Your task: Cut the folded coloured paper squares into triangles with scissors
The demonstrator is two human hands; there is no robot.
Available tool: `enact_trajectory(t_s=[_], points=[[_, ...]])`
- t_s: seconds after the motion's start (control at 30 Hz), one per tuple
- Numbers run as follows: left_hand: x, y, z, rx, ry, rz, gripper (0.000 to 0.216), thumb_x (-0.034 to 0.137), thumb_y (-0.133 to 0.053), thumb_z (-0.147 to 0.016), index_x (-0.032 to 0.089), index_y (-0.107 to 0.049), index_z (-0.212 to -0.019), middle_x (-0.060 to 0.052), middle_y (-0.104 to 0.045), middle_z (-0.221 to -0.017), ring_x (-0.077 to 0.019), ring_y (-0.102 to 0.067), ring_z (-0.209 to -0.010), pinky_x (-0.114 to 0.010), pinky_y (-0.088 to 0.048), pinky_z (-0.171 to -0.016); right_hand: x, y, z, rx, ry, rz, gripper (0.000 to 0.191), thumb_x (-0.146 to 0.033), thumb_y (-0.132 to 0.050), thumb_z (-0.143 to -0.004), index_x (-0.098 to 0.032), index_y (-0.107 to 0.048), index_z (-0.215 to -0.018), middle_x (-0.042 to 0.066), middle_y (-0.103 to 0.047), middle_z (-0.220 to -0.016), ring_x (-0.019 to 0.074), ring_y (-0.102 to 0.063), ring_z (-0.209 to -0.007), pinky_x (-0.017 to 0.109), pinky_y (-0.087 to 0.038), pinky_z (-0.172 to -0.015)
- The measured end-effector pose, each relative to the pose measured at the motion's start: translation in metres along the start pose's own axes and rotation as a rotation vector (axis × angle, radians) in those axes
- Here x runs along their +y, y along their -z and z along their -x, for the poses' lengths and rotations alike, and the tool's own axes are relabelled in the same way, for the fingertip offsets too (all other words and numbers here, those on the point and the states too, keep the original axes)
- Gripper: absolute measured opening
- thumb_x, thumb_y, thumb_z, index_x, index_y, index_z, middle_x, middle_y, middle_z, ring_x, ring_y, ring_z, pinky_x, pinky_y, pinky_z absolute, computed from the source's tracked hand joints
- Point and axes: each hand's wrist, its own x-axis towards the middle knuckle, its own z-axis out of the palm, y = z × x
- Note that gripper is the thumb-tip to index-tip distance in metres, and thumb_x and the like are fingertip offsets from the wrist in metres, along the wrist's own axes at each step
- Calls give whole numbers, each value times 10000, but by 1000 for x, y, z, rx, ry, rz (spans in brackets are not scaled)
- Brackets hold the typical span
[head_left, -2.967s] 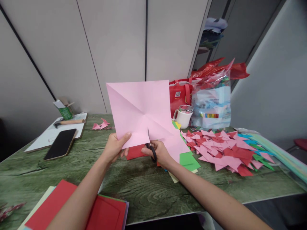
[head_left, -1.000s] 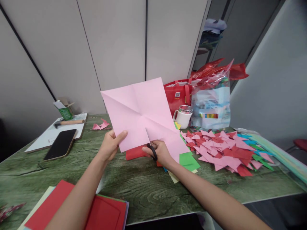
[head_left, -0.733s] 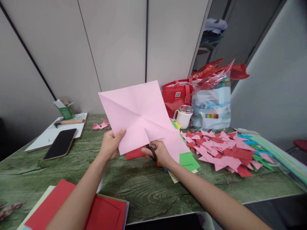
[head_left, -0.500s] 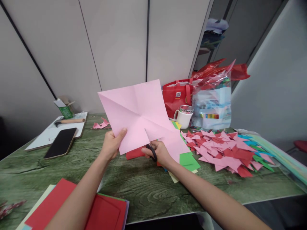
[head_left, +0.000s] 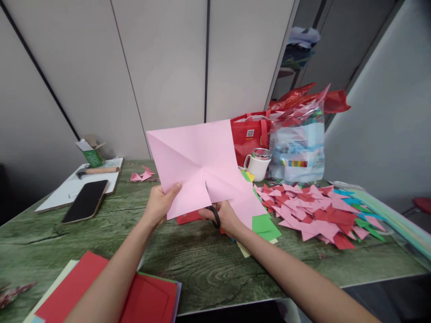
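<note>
A square sheet of pink paper (head_left: 198,152) with diagonal and straight creases is held up over the table. My left hand (head_left: 161,202) pinches its lower left edge, thumb on the near face. In my right hand (head_left: 222,215) is a pair of scissors (head_left: 215,217) with black handles, at the sheet's lower edge. A slit runs from that edge up toward the middle creases; the blades are mostly hidden by the paper. Behind and right of my right hand lie more pink paper (head_left: 247,202) and green paper (head_left: 266,227).
Cut pink and red paper pieces (head_left: 313,211) are heaped at right. Behind stand a white mug (head_left: 258,167), a red bag (head_left: 247,141) and a plastic bag (head_left: 298,148). At left lie a phone (head_left: 85,202) and a hammer (head_left: 101,170); red paper sheets (head_left: 148,296) sit in front.
The pink sheet has shifted slightly right and down and tilted, with my left hand following it. My right hand and the scissors stay nearly in place, slightly lower.
</note>
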Motion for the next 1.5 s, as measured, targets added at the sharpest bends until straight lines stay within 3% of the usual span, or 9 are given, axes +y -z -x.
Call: enact_trajectory(t_s=[0.63, 0.87, 1.5], points=[[1, -1, 2, -29, 7, 1, 291, 370, -695, -541, 99, -596, -582, -3, -579, -483, -83, -467, -369, -179, -344, -328, 2, -2, -1, 38, 13, -38, 281, -338, -682, -550, -129, -555, -687, -22, -548, -508, 102, -476, -461, 219, -380, -456], [0, 0, 2, -38, 45, 2, 283, 374, -682, -560, 112, -577, -579, 4, -571, -453, -101, -476, -329, -198, -355, -297, 0, -1, 0, 45, -2, 13, 243, -336, -675, -564, -138, -534, -556, -17, -538, -463, 101, -474, -440, 213, -373, -437], [2, 0, 3, -45, 41, 26, 262, 364, -681, -566, 122, -581, -570, 9, -567, -454, -93, -466, -343, -197, -353, -316, 0, -2, 0, 68, -50, 15, 289, -352, -681, -547, -148, -504, -445, -18, -502, -408, 89, -431, -388, 222, -379, -411]])
